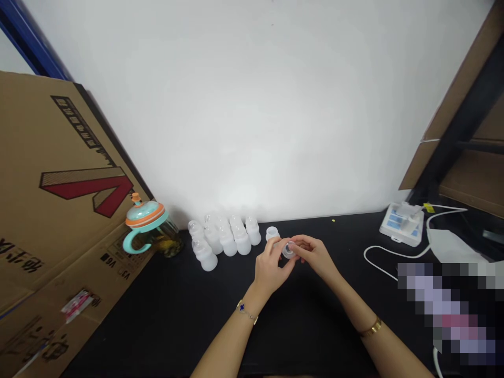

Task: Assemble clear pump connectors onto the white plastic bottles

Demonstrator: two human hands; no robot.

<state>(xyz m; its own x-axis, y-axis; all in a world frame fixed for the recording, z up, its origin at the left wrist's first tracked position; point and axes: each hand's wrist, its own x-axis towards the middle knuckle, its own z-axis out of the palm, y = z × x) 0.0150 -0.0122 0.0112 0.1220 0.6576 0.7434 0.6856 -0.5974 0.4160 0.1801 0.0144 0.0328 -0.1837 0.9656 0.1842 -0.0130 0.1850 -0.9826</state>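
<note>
Over the black table, my left hand (271, 265) has its fingers wrapped round a small clear and white round part (289, 250). The fingertips of my right hand (315, 253) pinch the same part from the right. Just behind my left fingers stands an open white bottle (272, 232), its lower part hidden. To the left, several white bottles with clear domed caps (227, 240) stand upright in a close group.
A clear jug with a teal handle (145, 223) stands at the left beside a large cardboard box (59, 199). On the right are a white power strip (402, 224) with a looping white cable (378, 247) and a blurred patch. A white wall (271, 105) rises behind.
</note>
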